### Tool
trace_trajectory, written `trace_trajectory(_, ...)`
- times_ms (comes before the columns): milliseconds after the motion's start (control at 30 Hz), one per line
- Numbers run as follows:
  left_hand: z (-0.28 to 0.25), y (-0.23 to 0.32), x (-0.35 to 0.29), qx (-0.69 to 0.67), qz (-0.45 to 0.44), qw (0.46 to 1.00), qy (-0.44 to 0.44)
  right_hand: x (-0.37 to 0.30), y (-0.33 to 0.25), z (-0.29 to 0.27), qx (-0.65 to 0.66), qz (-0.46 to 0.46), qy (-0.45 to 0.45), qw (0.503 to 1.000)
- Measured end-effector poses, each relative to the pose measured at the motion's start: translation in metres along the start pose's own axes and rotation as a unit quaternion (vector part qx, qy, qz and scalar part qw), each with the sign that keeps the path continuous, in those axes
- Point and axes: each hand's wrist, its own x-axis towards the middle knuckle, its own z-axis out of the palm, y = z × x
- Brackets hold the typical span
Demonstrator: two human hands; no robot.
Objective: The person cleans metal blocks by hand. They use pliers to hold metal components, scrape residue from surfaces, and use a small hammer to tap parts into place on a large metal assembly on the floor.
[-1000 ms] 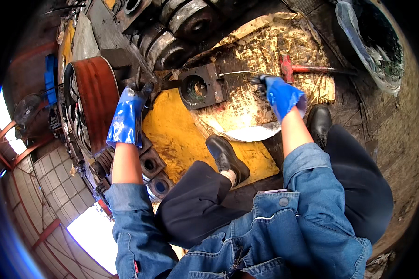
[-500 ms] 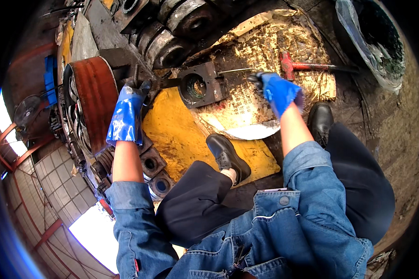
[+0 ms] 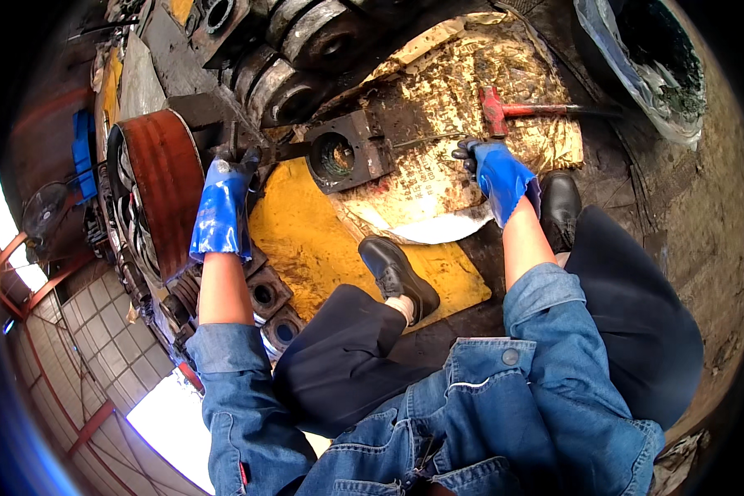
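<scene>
Greasy workshop floor (image 3: 703,248) fills the frame: left hand (image 3: 221,207) grips machinery beside the rusty wheel (image 3: 161,186); right hand (image 3: 496,169) closes loosely on a thin rod (image 3: 426,140), best steadied toward the bearing block (image 3: 343,153).

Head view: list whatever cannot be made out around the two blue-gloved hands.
- Left hand in its blue rubber glove: fingertips are hidden among dark machine parts beside the rusty red drum; its grip cannot be told.
- Right hand: whether it pinches the thin metal rod is too small to tell.
- Square black block: its bore is in shadow.
- Red-headed hammer: the handle's end is lost in the dark.
</scene>
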Motion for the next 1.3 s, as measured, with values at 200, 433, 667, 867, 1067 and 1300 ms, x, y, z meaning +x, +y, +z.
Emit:
trace_trajectory(200,-0.012,-0.002,-0.009,0.012,-0.02,1.0,-0.007,-0.005,0.012,0.015,-0.036,0.0,-0.03,0.999)
trace_trajectory(433,0.008,0.032,-0.001,-0.023,-0.053,0.998,-0.033,0.086,0.044,-0.028,-0.227,-0.095,-0.084,0.966)
trace_trajectory(667,-0.009,0.003,-0.01,-0.044,-0.068,0.997,-0.001,-0.053,0.014,0.05,-0.151,-0.013,-0.094,0.984)
trace_trajectory(867,0.001,0.0,-0.002,0.023,0.026,0.999,0.011,-0.05,0.032,0.086,-0.641,-0.312,-0.097,0.695)
trace_trajectory(1067,-0.008,0.001,-0.008,0.018,-0.023,1.0,-0.007,0.042,0.032,0.021,0.0,-0.018,-0.162,0.987)
trace_trajectory(1300,0.007,-0.009,0.012,0.019,-0.03,0.999,-0.035,-0.031,0.027,0.069,-0.413,-0.155,-0.071,0.895)
